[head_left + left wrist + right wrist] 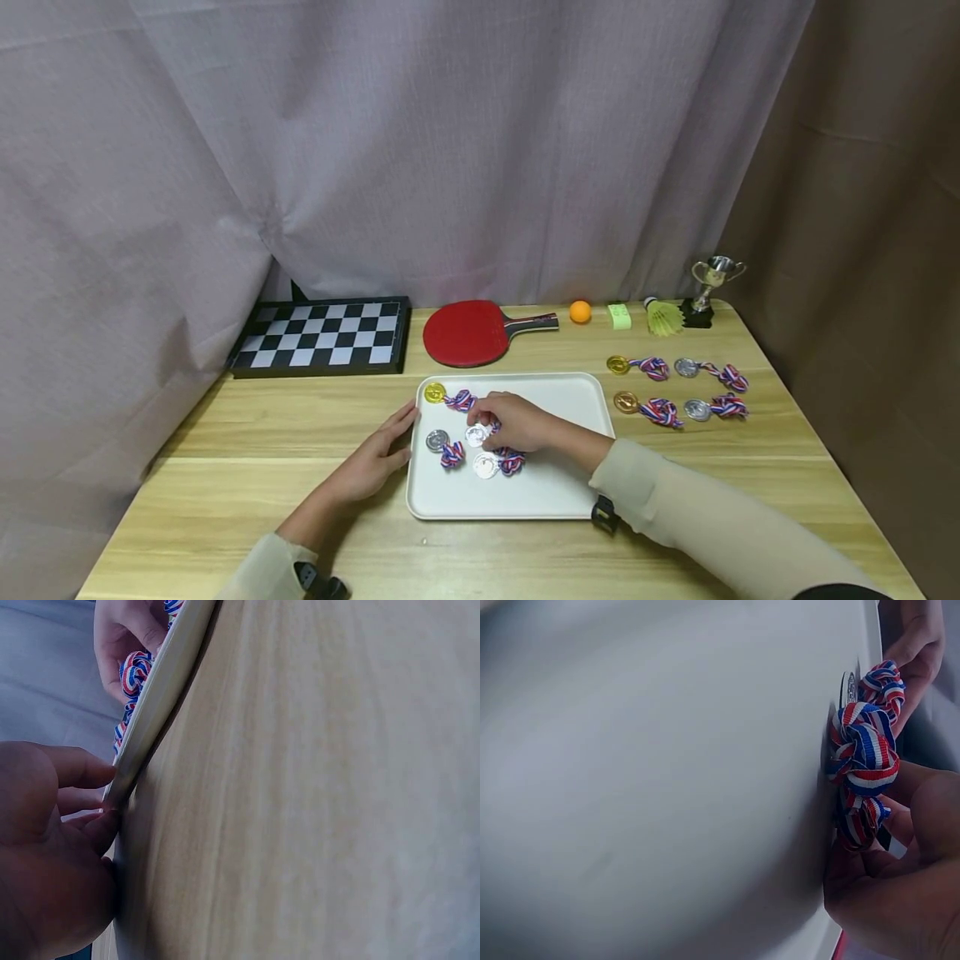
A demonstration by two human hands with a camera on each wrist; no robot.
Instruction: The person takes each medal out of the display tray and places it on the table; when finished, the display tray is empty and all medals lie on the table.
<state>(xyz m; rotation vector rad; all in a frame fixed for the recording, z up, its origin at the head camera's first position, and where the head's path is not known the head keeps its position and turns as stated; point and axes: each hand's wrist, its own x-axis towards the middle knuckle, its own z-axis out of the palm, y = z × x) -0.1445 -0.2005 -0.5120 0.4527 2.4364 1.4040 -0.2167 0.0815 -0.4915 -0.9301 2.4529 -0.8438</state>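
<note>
I observe the left hand (pixel 367 462) with its fingers extended, fingertips touching the left rim of the white tray (pixel 562 496), which lies flat on the bench (pixel 367 542). The right hand (pixel 517 421) is curled above the tray interior; I see its thumb and index finger pinching a bright silver medal (pixel 476 435), with the striped ribbon partly hidden under the fingers. Three further medals rest on the tray, each with a bundled red, white and blue ribbon: a gold medal (pixel 435 392) near the upper left corner, a dark silver medal (pixel 437 441) near the left rim, and a second bright silver medal (pixel 485 465) just beside the pinched unit, toward the person. Right of the tray, I locate four medals (pixel 626 402) in two rows on the bench. Along the rear edge, left to right, I identify a checkered board (pixel 322 335), a red paddle (pixel 465 333), an orange ball (pixel 580 312), a pale green block (pixel 619 316), a yellow shuttlecock (pixel 664 317) and a trophy cup (pixel 708 287).
</note>
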